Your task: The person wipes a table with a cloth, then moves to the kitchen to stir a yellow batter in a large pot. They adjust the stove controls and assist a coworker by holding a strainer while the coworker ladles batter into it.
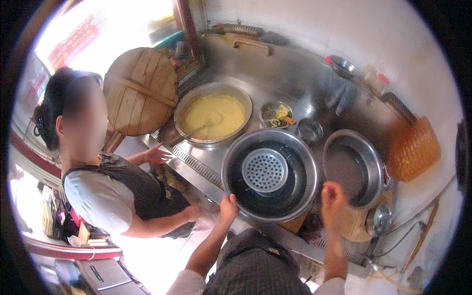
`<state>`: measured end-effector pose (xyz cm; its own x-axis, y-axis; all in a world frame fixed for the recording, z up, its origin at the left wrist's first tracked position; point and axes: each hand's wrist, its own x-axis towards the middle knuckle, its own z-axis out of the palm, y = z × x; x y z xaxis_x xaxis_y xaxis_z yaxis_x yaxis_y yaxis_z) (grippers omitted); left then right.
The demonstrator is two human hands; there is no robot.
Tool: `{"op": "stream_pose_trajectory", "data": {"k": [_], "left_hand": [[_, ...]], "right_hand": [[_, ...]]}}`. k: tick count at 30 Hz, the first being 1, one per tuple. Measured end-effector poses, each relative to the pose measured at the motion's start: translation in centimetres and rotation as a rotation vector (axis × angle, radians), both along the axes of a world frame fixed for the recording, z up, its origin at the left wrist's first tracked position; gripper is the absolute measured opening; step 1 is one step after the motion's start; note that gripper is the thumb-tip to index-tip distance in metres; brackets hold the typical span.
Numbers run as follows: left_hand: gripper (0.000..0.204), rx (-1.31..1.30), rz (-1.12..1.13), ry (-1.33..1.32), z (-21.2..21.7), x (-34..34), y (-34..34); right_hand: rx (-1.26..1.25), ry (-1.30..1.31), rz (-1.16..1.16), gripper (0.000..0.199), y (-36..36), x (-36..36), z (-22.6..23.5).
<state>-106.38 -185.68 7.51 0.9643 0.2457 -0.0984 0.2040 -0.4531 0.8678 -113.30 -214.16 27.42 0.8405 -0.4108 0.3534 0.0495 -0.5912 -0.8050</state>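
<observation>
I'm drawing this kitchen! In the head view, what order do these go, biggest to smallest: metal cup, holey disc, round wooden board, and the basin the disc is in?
1. Basin
2. Board
3. Disc
4. Cup

Basin and board sit at different distances, so their real order is unsure.

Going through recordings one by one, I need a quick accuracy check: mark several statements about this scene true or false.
1. The left hand holds the large basin by its rim. True.
2. The right hand appears to the right of that basin. True.
3. The ladle is in the right hand. False: the ladle dips into the yellow mixture.
4. The perforated metal piece sits inside the large basin. True.
5. The round wooden board is right of the yellow mixture. False: the round wooden board is left of it.
</observation>
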Motion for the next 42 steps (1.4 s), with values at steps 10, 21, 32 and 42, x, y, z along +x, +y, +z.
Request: {"op": "stream_pose_trajectory", "data": {"k": [10,21,32,42], "left_hand": [[0.029,0.091,0.253,-0.021,2.2,3.1,0.2],[0.026,-0.082,0.251,-0.126,-0.2,7.5,1.9],[0.025,-0.212,0.21,-0.061,0.0,11.7,4.9],[0.024,-0.073,0.193,-0.168,-2.1,15.0,7.7]], "right_hand": [[0.53,0.643,-0.02,0.042,-5.0,0.3,-20.6],[0.782,0.333,-0.213,0.05,-10.0,-4.2,-48.4],[-0.403,0.856,-0.045,0.05,-4.0,-0.3,-37.3],[-0.235,0.809,-0.047,0.057,-0.7,2.7,-31.9]]}}
